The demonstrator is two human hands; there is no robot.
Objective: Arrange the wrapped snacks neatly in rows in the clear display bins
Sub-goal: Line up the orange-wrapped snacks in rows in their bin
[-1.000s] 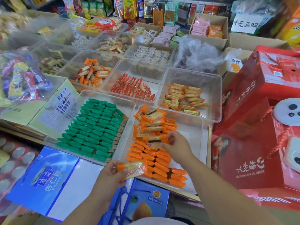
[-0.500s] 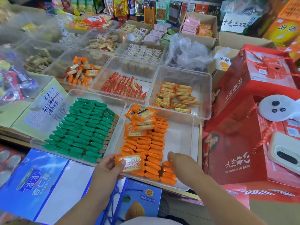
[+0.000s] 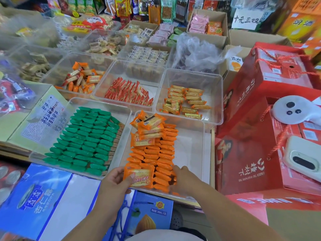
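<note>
A clear bin in front of me holds orange wrapped cracker packs standing on edge in rows along its left half. Several loose packs lie stacked flat at the far end of those rows. My left hand holds one orange pack flat over the bin's near left corner. My right hand reaches into the near end of the rows, fingers curled on the packs there; whether it grips one is hidden. The bin's right half is bare.
A bin of green wrapped snacks in rows sits to the left. Behind are bins of red packs and yellow-orange bars. Red gift boxes stand on the right, blue cartons at the near left.
My right hand came back from the middle of the rows to their near end. My left hand kept its pack and lifted it closer to the bin's near corner.
</note>
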